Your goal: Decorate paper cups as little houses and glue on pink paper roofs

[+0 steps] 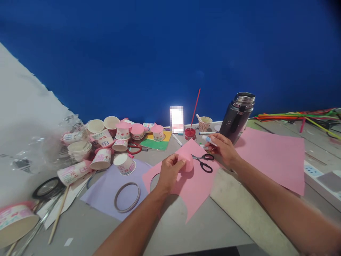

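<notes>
Pinched in my left hand (pixel 169 170) is a small curved piece of pink paper (pixel 187 164), held above a larger pink sheet (pixel 197 188) with rounded cut-outs along its edge. My right hand (pixel 225 148) is closed around a small white tube with a blue label (pixel 209 140); its exact kind is unclear. Black-handled scissors (pixel 206 165) lie on the pink sheet between my hands, their blade tips partly behind the small piece. A drawn-on paper cup (pixel 124 164) stands to the left, on a lilac sheet (pixel 106 197) beside a roll of tape (pixel 127 197).
Several decorated paper cups (pixel 102 138), some with pink paper tops, crowd the left. A dark flask (pixel 238 115) stands uncapped behind my right hand. Near the wall are a jar of red liquid (pixel 190 134) and a patterned cup (pixel 204 124). Another pink sheet (pixel 274 156) lies right.
</notes>
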The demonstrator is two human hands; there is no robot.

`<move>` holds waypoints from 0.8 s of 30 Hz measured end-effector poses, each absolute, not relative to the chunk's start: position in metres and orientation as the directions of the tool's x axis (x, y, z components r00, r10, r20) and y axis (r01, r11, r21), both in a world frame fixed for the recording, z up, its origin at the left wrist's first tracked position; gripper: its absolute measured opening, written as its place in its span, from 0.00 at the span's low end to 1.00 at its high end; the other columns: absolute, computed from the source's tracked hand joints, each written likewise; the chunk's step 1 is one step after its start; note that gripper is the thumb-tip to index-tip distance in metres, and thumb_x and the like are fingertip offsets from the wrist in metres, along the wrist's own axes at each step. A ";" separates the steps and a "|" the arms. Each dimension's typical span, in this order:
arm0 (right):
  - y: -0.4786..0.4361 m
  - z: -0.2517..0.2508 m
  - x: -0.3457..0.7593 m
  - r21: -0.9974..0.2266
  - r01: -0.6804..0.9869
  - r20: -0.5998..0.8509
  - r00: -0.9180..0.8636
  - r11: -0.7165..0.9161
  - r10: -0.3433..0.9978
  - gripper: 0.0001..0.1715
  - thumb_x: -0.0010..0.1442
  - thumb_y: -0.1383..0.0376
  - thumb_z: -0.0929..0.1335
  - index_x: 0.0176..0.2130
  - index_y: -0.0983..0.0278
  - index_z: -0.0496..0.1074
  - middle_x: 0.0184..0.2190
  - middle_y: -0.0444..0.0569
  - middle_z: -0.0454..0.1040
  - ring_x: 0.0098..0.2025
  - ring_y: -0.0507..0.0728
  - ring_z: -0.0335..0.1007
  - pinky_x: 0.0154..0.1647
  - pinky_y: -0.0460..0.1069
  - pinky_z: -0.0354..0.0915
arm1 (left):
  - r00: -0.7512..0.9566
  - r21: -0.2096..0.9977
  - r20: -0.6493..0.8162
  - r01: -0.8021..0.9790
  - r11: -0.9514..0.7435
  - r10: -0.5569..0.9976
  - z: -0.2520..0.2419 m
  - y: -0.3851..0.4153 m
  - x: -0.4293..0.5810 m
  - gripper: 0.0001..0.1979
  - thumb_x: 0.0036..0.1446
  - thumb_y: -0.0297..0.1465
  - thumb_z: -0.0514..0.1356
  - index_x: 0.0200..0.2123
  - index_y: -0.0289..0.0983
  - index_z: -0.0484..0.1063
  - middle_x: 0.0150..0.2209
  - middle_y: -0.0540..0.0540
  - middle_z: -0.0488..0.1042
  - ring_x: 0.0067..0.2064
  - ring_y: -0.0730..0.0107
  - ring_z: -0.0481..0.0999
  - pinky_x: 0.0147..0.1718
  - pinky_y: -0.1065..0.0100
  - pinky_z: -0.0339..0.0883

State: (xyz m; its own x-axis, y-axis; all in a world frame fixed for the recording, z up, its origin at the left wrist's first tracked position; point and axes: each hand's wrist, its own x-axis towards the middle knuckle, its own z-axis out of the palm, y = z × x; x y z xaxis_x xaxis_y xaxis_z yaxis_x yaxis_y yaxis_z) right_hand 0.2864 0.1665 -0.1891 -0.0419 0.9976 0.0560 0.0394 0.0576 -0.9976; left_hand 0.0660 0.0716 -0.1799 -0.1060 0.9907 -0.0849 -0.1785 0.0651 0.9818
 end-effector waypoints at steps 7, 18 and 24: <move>0.176 -0.191 0.298 -0.899 0.428 0.085 -0.044 0.096 0.995 0.25 0.53 0.59 0.74 0.50 0.62 0.73 0.39 0.53 0.81 0.41 0.62 0.80 0.39 0.54 0.72 | -0.160 0.987 -0.108 -0.134 0.086 0.981 -0.181 0.073 0.064 0.14 0.46 0.36 0.66 0.22 0.38 0.64 0.21 0.55 0.60 0.24 0.78 0.56 0.24 0.71 0.50; 0.172 -0.173 0.318 -0.533 0.826 0.050 -0.183 0.181 0.982 0.04 0.52 0.65 0.74 0.32 0.61 0.79 0.35 0.52 0.81 0.39 0.64 0.73 0.35 0.52 0.59 | -0.110 0.915 -0.196 -0.378 0.142 0.974 -0.188 0.081 0.064 0.17 0.40 0.31 0.72 0.34 0.37 0.73 0.24 0.54 0.71 0.24 0.78 0.64 0.25 0.73 0.57; 0.154 -0.164 0.300 -0.598 0.774 0.082 -0.197 0.207 0.977 0.08 0.59 0.61 0.69 0.35 0.62 0.77 0.42 0.55 0.81 0.48 0.65 0.74 0.41 0.52 0.66 | -0.058 0.898 -0.214 -0.404 0.173 0.975 -0.187 0.079 0.065 0.19 0.38 0.30 0.74 0.35 0.35 0.75 0.27 0.52 0.74 0.25 0.78 0.66 0.25 0.73 0.57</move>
State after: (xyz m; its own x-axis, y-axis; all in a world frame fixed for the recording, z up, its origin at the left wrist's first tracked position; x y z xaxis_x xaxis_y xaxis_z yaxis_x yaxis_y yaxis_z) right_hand 0.2995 0.1545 -0.1638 -0.1973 0.9769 0.0819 0.7743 0.2066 -0.5982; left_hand 0.0648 0.0788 -0.1875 -0.0577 0.9751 -0.2142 -0.4038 0.1735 0.8983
